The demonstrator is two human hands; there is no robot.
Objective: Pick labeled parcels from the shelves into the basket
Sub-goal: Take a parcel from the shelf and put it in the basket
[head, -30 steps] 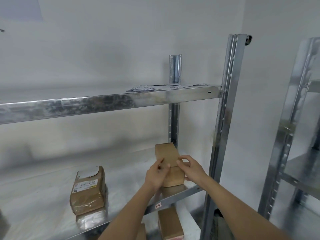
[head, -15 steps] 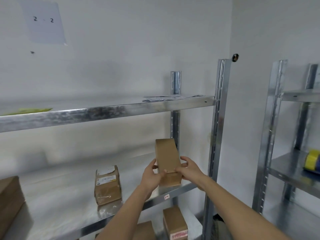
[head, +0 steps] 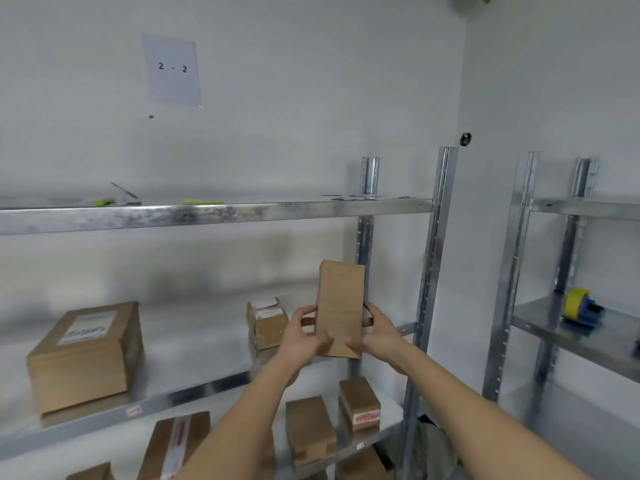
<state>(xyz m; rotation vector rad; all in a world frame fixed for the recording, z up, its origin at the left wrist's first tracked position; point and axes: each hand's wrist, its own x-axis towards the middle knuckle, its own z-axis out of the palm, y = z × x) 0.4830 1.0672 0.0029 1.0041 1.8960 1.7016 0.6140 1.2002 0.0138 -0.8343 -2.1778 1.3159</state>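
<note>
Head view: both hands hold a plain parcel upright at the middle shelf

Left hand point(head: 300, 336) grips the left edge of the brown parcel point(head: 341, 308), thumb across its front face near the bottom. Right hand point(head: 379, 332) grips the right edge, fingers curled round the side, thumb on the front. Parcel stands upright, held off the shelf, lower end between the two hands, upper end sticking up above them. Face toward camera is plain cardboard, no label visible on it.

Just left of the left hand, a small labeled box point(head: 266, 322) sits on the middle shelf point(head: 194, 393). Further left of that hand, well apart, a big box point(head: 85, 355) with a white label on top. Below the hands, lower shelf carries several boxes, one with a red-printed label point(head: 360, 403) under the right hand, a plain one point(head: 310, 429) beside it. Above the hands, top shelf point(head: 214, 213) carries yellow-green bits and flat papers, blurred. On the wall up left of the hands, a sheet marked "2 - 2" point(head: 172, 69). Right of the right hand, past the upright point(head: 431, 271), a second rack with a yellow and blue tape dispenser point(head: 580, 308).
</note>
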